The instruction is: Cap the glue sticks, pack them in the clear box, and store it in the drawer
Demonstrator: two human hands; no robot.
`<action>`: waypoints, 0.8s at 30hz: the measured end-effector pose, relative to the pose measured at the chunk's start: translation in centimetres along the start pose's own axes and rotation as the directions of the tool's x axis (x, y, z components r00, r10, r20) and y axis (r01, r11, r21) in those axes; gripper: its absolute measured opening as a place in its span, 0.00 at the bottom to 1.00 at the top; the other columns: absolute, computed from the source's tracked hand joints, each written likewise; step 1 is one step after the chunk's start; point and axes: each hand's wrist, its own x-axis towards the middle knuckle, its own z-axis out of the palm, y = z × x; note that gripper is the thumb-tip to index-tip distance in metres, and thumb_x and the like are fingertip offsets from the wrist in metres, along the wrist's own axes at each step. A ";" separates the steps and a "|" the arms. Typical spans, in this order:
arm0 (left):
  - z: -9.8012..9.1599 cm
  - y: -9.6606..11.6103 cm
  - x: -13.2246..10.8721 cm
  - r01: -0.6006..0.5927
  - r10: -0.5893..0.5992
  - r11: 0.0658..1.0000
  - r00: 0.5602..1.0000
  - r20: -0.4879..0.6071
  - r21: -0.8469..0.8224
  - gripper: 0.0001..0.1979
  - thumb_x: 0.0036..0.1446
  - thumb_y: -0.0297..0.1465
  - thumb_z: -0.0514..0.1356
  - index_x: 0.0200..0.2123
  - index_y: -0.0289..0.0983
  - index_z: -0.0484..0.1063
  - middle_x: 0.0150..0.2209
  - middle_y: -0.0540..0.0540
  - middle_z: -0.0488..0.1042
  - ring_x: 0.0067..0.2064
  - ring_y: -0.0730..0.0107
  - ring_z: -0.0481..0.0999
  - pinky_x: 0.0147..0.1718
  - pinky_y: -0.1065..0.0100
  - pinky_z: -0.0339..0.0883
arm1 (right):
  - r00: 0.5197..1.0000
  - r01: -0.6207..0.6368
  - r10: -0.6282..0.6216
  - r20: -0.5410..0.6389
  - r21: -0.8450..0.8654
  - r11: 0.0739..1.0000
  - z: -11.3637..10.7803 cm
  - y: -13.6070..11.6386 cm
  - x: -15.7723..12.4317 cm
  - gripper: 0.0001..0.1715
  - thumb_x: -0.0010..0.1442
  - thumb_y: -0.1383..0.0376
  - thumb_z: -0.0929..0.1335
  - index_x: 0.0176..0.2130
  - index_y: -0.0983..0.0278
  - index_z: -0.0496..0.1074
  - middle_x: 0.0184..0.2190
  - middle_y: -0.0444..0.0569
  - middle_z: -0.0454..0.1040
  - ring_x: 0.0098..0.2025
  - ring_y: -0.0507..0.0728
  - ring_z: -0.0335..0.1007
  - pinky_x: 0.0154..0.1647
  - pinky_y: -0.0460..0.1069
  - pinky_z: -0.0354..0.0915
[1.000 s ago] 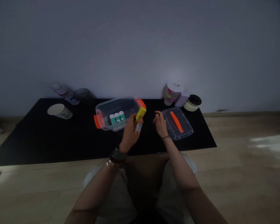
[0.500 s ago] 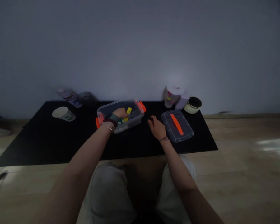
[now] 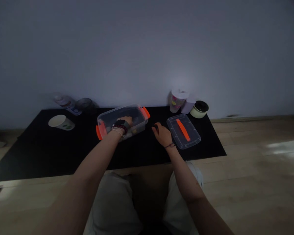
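Note:
My left hand [image 3: 126,121] reaches down inside a clear plastic box [image 3: 110,116] with orange clasps. Its fingers curl downward, and what they hold is hidden behind the hand. A small yellowish shape [image 3: 134,131] shows dimly through the box's front wall, just below the hand. My right hand [image 3: 163,134] rests over the black tabletop between the box and its lid, fingers loosely bent, thumb apart, nothing in it. Right beside it lies the clear lid [image 3: 193,132] with an orange handle [image 3: 183,130].
On the left, a paper cup [image 3: 61,122] lies tipped on the black table [image 3: 63,153]. Behind it are a bottle [image 3: 65,101] and a dark round container [image 3: 85,105]. A lidded plastic cup [image 3: 177,100], a lilac box [image 3: 188,106] and a cream pot [image 3: 199,109] stand at the back right.
My left hand has moved lower in the box, and the yellow piece seen at its fingers is now mostly out of sight. My right hand stays beside the lid. The view has shifted slightly.

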 end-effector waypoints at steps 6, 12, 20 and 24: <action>-2.3 1.0 -5.9 0.002 -0.008 1.000 0.972 -0.235 -0.026 0.18 0.62 0.40 0.53 0.48 0.40 0.76 0.44 0.38 0.80 0.44 0.52 0.79 0.38 0.61 0.68 | 1.000 0.004 -0.003 0.019 -0.054 0.999 -0.1 0.8 0.0 0.12 0.70 0.60 0.61 0.48 0.61 0.70 0.41 0.50 0.78 0.43 0.57 0.74 0.36 0.47 0.61; -0.3 -1.6 -12.7 -0.120 -0.118 0.923 0.816 -0.567 -0.365 0.16 0.60 0.45 0.57 0.40 0.40 0.78 0.30 0.47 0.77 0.31 0.64 0.75 0.29 0.68 0.61 | 1.000 0.018 -0.017 0.020 -0.069 0.997 0.1 1.3 0.1 0.10 0.69 0.64 0.61 0.45 0.60 0.71 0.41 0.49 0.78 0.43 0.56 0.73 0.35 0.47 0.60; 3.6 -3.0 -13.4 -0.272 0.135 0.958 0.710 -0.691 -0.092 0.16 0.63 0.40 0.53 0.41 0.38 0.77 0.42 0.40 0.78 0.48 0.52 0.74 0.53 0.53 0.63 | 0.997 -0.062 0.057 -0.056 -0.102 0.993 -0.3 4.2 0.0 0.11 0.69 0.64 0.62 0.44 0.62 0.72 0.40 0.51 0.77 0.44 0.57 0.71 0.40 0.48 0.61; 5.4 -2.9 -13.5 -0.206 0.117 0.978 0.688 -0.716 -0.038 0.15 0.60 0.38 0.58 0.47 0.40 0.76 0.43 0.40 0.79 0.51 0.49 0.74 0.64 0.42 0.45 | 0.956 -0.269 0.236 -0.177 -0.197 0.943 -1.9 7.9 -0.3 0.14 0.67 0.63 0.63 0.49 0.66 0.72 0.48 0.57 0.74 0.51 0.61 0.68 0.49 0.51 0.62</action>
